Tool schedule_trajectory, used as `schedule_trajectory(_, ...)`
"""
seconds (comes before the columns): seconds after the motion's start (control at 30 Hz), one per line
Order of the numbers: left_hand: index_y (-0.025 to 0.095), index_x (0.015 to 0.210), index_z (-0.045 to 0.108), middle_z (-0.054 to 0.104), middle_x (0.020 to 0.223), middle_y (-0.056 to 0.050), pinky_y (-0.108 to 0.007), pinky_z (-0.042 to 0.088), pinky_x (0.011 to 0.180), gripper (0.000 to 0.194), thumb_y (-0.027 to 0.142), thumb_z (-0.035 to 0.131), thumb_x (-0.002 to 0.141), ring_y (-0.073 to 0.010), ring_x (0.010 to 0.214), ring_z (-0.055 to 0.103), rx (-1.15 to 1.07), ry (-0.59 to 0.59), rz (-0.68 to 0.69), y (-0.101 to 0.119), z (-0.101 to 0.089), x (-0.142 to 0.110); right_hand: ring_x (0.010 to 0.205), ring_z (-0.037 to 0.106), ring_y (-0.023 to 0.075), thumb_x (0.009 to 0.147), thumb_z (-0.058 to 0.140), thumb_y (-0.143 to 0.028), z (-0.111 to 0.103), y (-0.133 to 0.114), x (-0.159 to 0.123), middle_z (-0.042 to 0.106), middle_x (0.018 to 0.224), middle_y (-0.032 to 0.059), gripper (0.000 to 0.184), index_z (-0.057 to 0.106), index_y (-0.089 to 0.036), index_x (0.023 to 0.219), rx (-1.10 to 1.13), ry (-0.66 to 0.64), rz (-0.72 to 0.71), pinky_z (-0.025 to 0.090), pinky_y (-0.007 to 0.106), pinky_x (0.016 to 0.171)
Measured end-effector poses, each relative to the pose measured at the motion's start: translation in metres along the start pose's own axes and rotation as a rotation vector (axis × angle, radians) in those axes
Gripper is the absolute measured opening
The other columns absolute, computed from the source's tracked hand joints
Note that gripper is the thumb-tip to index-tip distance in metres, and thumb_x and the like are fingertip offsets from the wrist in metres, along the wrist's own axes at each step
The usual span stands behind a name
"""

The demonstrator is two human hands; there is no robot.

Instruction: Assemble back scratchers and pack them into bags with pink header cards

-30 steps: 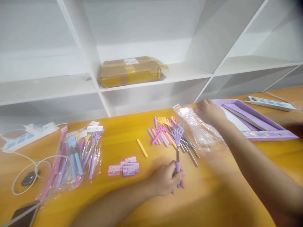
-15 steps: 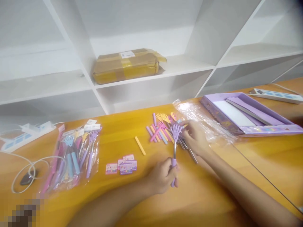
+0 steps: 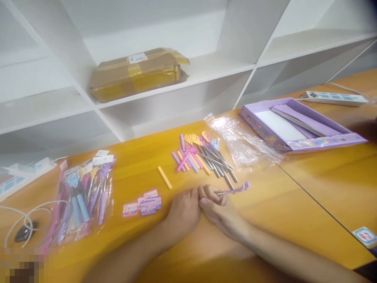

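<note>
A back scratcher (image 3: 242, 187) with a purple hand-shaped head and a thin metal rod lies across both my hands, its head pointing right. My left hand (image 3: 185, 209) is closed in a fist against the right; the purple handle is hidden inside it. My right hand (image 3: 219, 210) is wrapped around the rod below the head. Just beyond them lies a pile of metal rods (image 3: 216, 163) with yellow, pink, purple and blue hand-shaped heads. Loose coloured handle tubes (image 3: 193, 162) are mixed in at its left side. One yellow tube (image 3: 164, 177) lies apart, near small printed cards (image 3: 150, 204).
Clear bags of back scratchers (image 3: 85, 196) lie at left, near a white cable, a black object (image 3: 26, 232) and a power strip. An empty plastic bag (image 3: 244, 143), an open purple box (image 3: 265, 135) and another power strip (image 3: 335, 98) are at right. A taped parcel (image 3: 138, 76) sits on the shelf.
My right hand has left the pile and closed on the scratcher's rod. The scratcher has swung from upright to nearly flat, head to the right. The view has shifted slightly.
</note>
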State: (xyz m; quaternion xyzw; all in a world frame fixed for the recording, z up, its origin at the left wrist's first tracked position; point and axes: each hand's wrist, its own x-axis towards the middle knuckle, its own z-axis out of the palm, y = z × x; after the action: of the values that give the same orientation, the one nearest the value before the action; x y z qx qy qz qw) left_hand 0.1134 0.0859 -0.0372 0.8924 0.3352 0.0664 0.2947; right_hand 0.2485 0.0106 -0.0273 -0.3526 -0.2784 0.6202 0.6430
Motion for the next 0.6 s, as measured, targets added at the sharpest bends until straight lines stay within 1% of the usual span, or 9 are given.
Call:
schedule_trajectory(0.07,0.020,0.091,0.063,0.072,0.085,-0.005,-0.030,0.043,0.066,0.010,0.021,0.057,0.099,-0.0207,0.072,0.064,-0.009,-0.082,0.008,0.000,-0.006,0.000,0.051,0.021,0.0070,0.096,0.077,-0.042,0.002,-0.001,-0.006,0.028,0.067,-0.0072,0.066,0.020,-0.023,0.069,-0.126,-0.041,0.008,0.017,0.024,0.044)
schedule_trajectory(0.1,0.020,0.083,0.061,0.070,0.076,-0.003,-0.028,0.038,0.061,0.013,0.021,0.060,0.096,-0.0185,0.065,0.060,-0.003,-0.129,0.022,0.000,-0.008,0.001,0.051,0.021,0.0073,0.099,0.074,-0.042,0.002,-0.003,-0.008,0.027,0.064,-0.0068,0.067,0.018,-0.023,0.067,-0.212,-0.063,-0.004,0.016,0.025,0.046)
schedule_trajectory(0.17,0.020,0.070,0.055,0.061,0.063,0.000,-0.028,0.029,0.055,0.022,0.019,0.063,0.091,-0.0153,0.056,0.052,0.022,-0.196,0.079,-0.002,-0.011,0.003,0.053,0.022,0.0084,0.104,0.065,-0.039,0.003,-0.009,-0.012,0.026,0.061,-0.0057,0.067,0.014,-0.022,0.065,-0.387,-0.109,-0.069,0.017,0.028,0.049)
schedule_trajectory(0.2,0.020,0.067,0.052,0.058,0.060,0.001,-0.028,0.026,0.054,0.025,0.018,0.063,0.089,-0.0144,0.054,0.049,0.031,-0.204,0.123,-0.003,-0.011,0.003,0.054,0.023,0.0091,0.106,0.062,-0.037,0.004,-0.012,-0.013,0.025,0.061,-0.0052,0.065,0.013,-0.022,0.065,-0.455,-0.140,-0.122,0.018,0.029,0.051)
schedule_trajectory(0.27,0.021,0.065,0.049,0.053,0.056,0.001,-0.029,0.024,0.052,0.029,0.019,0.062,0.091,-0.0135,0.051,0.044,0.047,-0.156,0.224,-0.005,-0.007,0.004,0.055,0.023,0.0102,0.108,0.056,-0.030,0.005,-0.019,-0.015,0.024,0.060,-0.0050,0.061,0.013,-0.021,0.066,-0.533,-0.234,-0.225,0.021,0.031,0.055)
schedule_trajectory(0.37,0.022,0.061,0.045,0.045,0.052,0.001,-0.031,0.023,0.051,0.041,0.026,0.052,0.101,-0.0138,0.048,0.038,0.081,-0.029,0.368,-0.006,0.001,0.003,0.053,0.020,0.0108,0.107,0.051,-0.024,0.004,-0.023,-0.017,0.023,0.059,-0.0053,0.057,0.014,-0.020,0.065,-0.561,-0.359,-0.357,0.026,0.033,0.058)
schedule_trajectory(0.47,0.023,0.061,0.046,0.044,0.051,0.001,-0.033,0.025,0.050,0.049,0.033,0.042,0.109,-0.0148,0.047,0.038,0.102,0.056,0.461,-0.005,0.001,0.003,0.051,0.022,0.0103,0.106,0.050,-0.019,0.000,-0.022,-0.021,0.026,0.059,-0.0054,0.054,0.016,-0.020,0.064,-0.590,-0.449,-0.456,0.030,0.032,0.059)
schedule_trajectory(0.53,0.023,0.062,0.049,0.048,0.052,-0.001,-0.034,0.025,0.050,0.051,0.036,0.040,0.110,-0.0155,0.049,0.042,0.137,0.086,0.511,-0.004,-0.003,0.003,0.052,0.025,0.0101,0.105,0.050,-0.012,-0.004,-0.022,-0.025,0.028,0.060,-0.0052,0.052,0.018,-0.020,0.064,-0.657,-0.535,-0.480,0.030,0.031,0.060)
schedule_trajectory(0.6,0.023,0.061,0.052,0.052,0.054,-0.003,-0.034,0.024,0.049,0.052,0.037,0.041,0.110,-0.0160,0.050,0.045,0.199,0.085,0.566,-0.003,-0.009,0.004,0.054,0.028,0.0101,0.104,0.051,-0.008,-0.008,-0.023,-0.028,0.032,0.062,-0.0045,0.052,0.021,-0.020,0.063,-0.715,-0.635,-0.458,0.030,0.031,0.062)
